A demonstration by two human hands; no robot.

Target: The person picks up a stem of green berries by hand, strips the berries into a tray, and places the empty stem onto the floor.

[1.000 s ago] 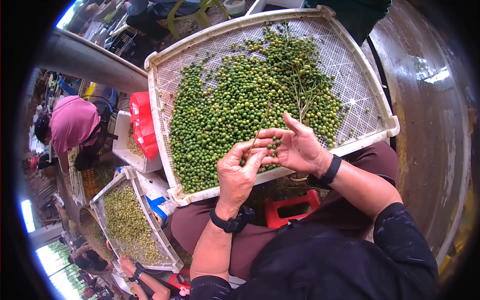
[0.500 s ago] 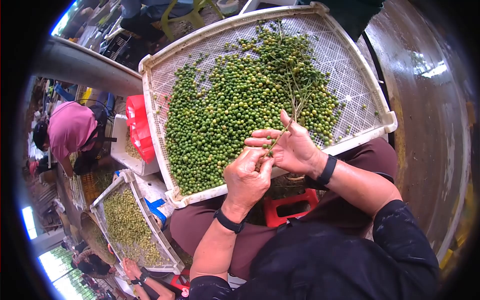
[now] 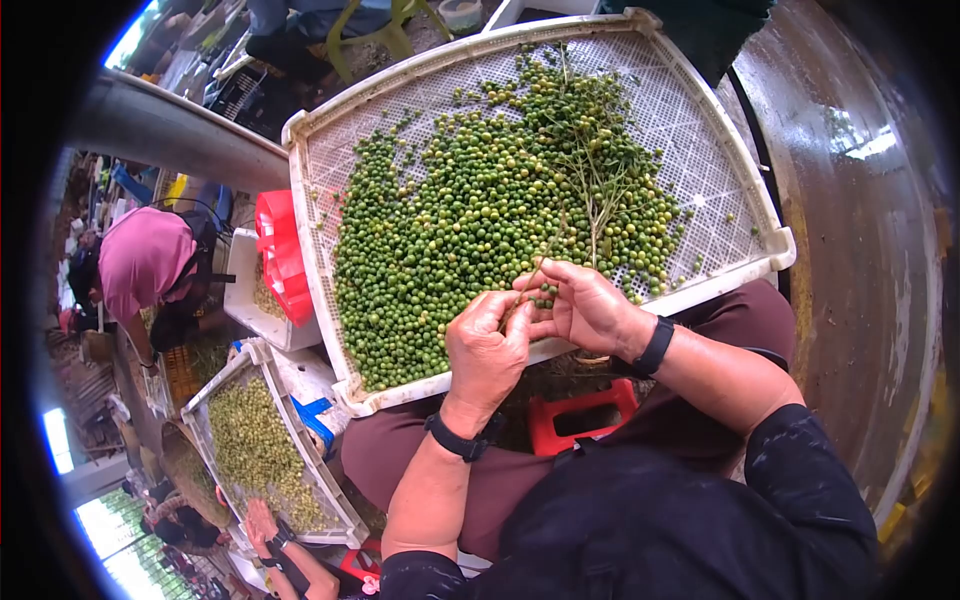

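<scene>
A white mesh tray (image 3: 720, 205) across the knees holds many small round green fruits (image 3: 440, 220), some yellowish. Over the tray's near edge, my left hand (image 3: 487, 345) is closed on the lower end of a thin stem (image 3: 543, 262). Beside it my right hand (image 3: 590, 310) has its fingers bent together around the same stem, with a few green fruits by the fingers. A bunch of leafy twigs (image 3: 597, 190) lies on the fruits at the tray's right side.
A red stool (image 3: 583, 413) stands below the tray. At left are a red bag (image 3: 283, 255), a white bin (image 3: 240, 275) and a second tray (image 3: 330, 480), with a co-worker's hands (image 3: 262, 525) beside it. Another person in pink (image 3: 148, 258) bends over at far left.
My right hand has gone from spread fingers to a pinch at the stem. My left hand has shifted slightly left. The co-worker's hands by the second tray have moved up a little.
</scene>
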